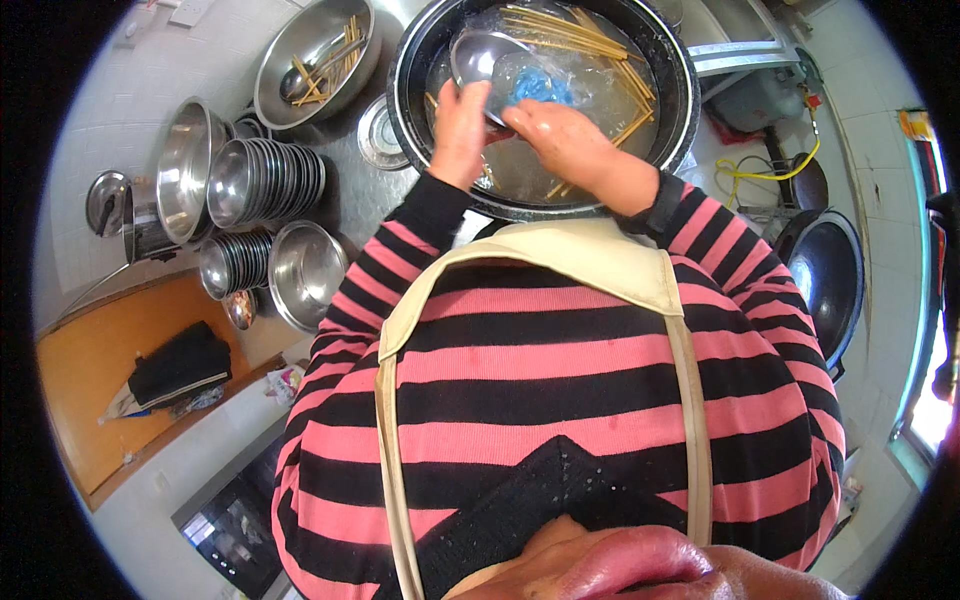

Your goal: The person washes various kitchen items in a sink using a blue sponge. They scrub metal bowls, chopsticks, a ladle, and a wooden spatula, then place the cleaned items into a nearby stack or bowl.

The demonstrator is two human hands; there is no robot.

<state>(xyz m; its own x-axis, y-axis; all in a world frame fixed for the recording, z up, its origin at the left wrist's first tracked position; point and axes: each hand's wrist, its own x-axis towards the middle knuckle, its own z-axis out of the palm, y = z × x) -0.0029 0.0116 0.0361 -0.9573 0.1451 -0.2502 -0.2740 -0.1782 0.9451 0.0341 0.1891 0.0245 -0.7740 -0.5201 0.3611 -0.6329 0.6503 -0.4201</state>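
Note:
A shiny metal bowl (480,56) is tilted over a large black-rimmed basin (409,124) of cloudy water. My left hand (461,131) grips its near left edge. My right hand (562,139) is wet and curled, its fingertips at the bowl's near edge; whether they grip it is hidden. Just beyond the right hand lies a blue mesh-like scrubber (541,86) with clear plastic film around it. Wooden chopsticks (570,34) float in bunches along the far and right sides of the water. A small reddish thing (499,136) shows between my hands, too hidden to name.
Left of the basin, a steel bowl (270,97) holds chopsticks and a ladle. Stacked metal bowls (262,184), a wide metal basin (184,172) and a deep metal bowl (304,274) stand nearer. A round metal lid (382,135) touches the basin's side. On the right are a yellow hose (795,172) and a wok (825,277).

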